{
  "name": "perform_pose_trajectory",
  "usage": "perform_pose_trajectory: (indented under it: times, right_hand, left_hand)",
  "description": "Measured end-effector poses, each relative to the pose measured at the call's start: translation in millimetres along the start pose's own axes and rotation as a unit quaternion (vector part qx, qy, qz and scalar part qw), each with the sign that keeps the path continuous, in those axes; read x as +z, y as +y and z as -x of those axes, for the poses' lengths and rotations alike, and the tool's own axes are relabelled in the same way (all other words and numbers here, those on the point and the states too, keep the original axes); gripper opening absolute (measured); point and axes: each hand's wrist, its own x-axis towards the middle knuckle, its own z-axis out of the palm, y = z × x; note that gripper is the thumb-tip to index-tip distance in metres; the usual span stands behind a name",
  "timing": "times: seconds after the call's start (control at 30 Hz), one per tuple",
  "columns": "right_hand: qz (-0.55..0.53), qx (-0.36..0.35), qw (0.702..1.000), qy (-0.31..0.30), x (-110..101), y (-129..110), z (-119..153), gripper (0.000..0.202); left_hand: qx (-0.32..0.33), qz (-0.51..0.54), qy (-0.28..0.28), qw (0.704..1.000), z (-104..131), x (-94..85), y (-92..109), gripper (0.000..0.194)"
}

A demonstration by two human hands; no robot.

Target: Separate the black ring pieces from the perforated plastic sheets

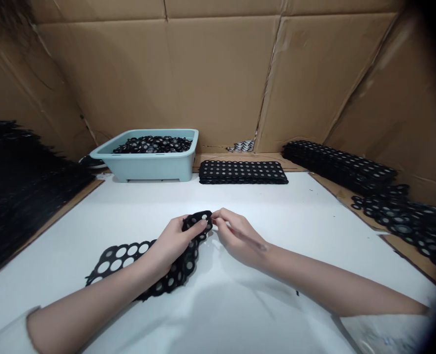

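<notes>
A black sheet full of round holes (132, 249) lies partly on the white table, under my left forearm. Its upper end is bunched up in my left hand (173, 241), with the thumb pressed on top. At the edge of that bunched end, my right hand (236, 233) is closed in a pinch. A thin, blurred tool-like shape runs along the right palm, too smeared to name. Whatever sits between the right fingertips is too small to make out.
A light blue tub (149, 167) of black ring pieces stands at the back left. Beside it lies a neat stack of perforated sheets (243, 172). More black sheets (339, 164) line the right edge; a tall dark pile (22, 191) stands left. Cardboard walls surround the white table (277, 211).
</notes>
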Motion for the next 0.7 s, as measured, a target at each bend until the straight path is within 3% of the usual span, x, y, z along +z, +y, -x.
perform_pose_trajectory:
  times: [0.1, 0.2, 0.33, 0.7]
  right_hand:
    - [-0.153, 0.06, 0.986, -0.009, -5.7, -0.2, -1.5, 0.03]
    - [-0.23, 0.076, 0.97, 0.003, -7.6, -1.7, -2.8, 0.031]
    - [-0.231, 0.063, 0.971, 0.017, -5.1, -5.8, -2.6, 0.029]
    - [-0.169, 0.021, 0.985, 0.012, -3.0, -6.3, -1.8, 0.027]
  left_hand:
    - [-0.011, 0.01, 0.026, 1.0, -3.5, -4.6, -1.0, 0.039]
    - [0.017, 0.03, 0.043, 0.998, -4.6, -5.8, -2.6, 0.038]
    - [0.042, 0.04, 0.044, 0.997, -4.0, -4.7, -3.8, 0.035]
    - [0.028, 0.074, 0.053, 0.995, -4.5, -1.9, -2.2, 0.031]
